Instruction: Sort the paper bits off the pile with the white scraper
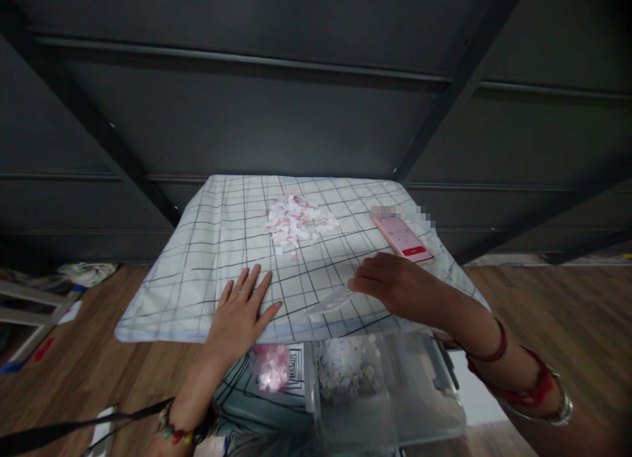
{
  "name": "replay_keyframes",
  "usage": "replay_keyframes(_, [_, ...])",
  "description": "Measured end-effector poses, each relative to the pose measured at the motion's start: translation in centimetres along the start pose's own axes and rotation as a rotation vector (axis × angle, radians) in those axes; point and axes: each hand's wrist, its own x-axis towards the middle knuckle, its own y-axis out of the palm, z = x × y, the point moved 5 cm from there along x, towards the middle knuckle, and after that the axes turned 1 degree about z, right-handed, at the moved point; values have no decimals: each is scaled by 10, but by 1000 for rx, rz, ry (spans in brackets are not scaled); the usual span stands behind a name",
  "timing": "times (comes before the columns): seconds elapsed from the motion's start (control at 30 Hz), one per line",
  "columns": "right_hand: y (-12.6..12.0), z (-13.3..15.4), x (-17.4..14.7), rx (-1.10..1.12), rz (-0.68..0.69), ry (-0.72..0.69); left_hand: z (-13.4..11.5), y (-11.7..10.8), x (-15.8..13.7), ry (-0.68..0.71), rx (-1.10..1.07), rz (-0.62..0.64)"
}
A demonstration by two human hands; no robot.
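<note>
My left hand lies flat on the checked tablecloth, palm down with fingers spread, near the table's front edge. My right hand pinches a small clear plastic bag by its edge, just above the cloth. The bag looks thin and flat, and I cannot make out anything inside it. Beyond both hands, a loose pile of small white and pink paper pieces is spread on the cloth. A phone in a pink case lies behind my right hand with its screen lit.
Below the table edge sits a clear plastic box holding several small pale pieces. A bag of pink pieces rests on my lap beside it. Dark metal panels rise behind the table. A white stool stands at left.
</note>
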Motion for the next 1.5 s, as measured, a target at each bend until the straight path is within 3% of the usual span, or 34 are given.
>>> replay_keyframes(0.2, [-12,1,-26,13,2,49,-7,-4,1,-4,-8,22])
replay_keyframes(0.33, [-14,2,-26,-20,-74,88,-27,-7,8,94,-73,-1])
replay_keyframes(0.47, [-14,8,-27,8,-51,77,-41,-2,11,149,-109,29])
replay_keyframes(0.67, [-27,15,-44,-23,-21,96,-42,4,5,154,-80,26])
replay_keyframes(0.8, [-32,0,-51,-69,-81,177,-42,3,6,144,-81,29])
replay_keyframes(0.97, [-20,-38,-51,-162,-99,435,-37,-5,21,29,-87,-34])
replay_keyframes(1.13, [-3,-57,-40,-268,-88,577,-41,1,38,17,-81,-20])
replay_keyframes(1.3, [16,-66,-13,-294,-14,593,-41,6,39,-6,-44,-51])
replay_keyframes(1.5, [26,-66,4,-226,-28,569,-42,5,37,-14,-21,-57])
